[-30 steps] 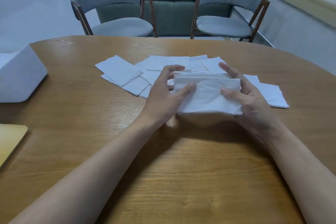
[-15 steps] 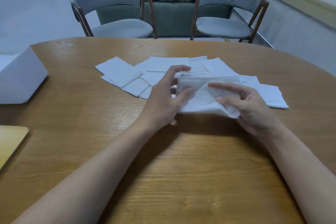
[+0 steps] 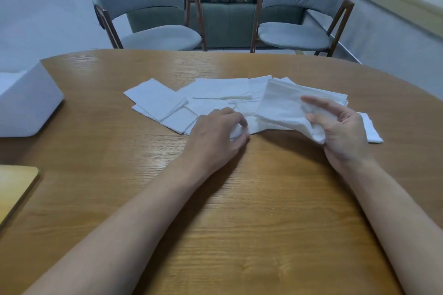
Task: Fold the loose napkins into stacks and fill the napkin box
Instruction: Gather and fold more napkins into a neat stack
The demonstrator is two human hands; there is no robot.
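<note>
Nearest you, well short of the loose napkins [image 3: 215,90] and off to their left, a yellow board [image 3: 14,187] lies flat on the table [image 3: 239,235]. Your L hand [image 3: 215,136] sits at the spread's near edge, fingers curled, pinching a bit of white napkin betw. thumb & fingertips. Your R hand [image 3: 342,134], at the spread's near-right, grips a folded stack [image 3: 282,108] by its near corner; the stack is lifted, tilted, overlapping the spread's right part. The spread itself lies flat, sheets overlapping. The napkin box [image 3: 28,103], white, stands well left of it; contents can't be told. Beyond the spread, 2 grey chairs [image 3: 153,38] w/ wood frames.
</note>
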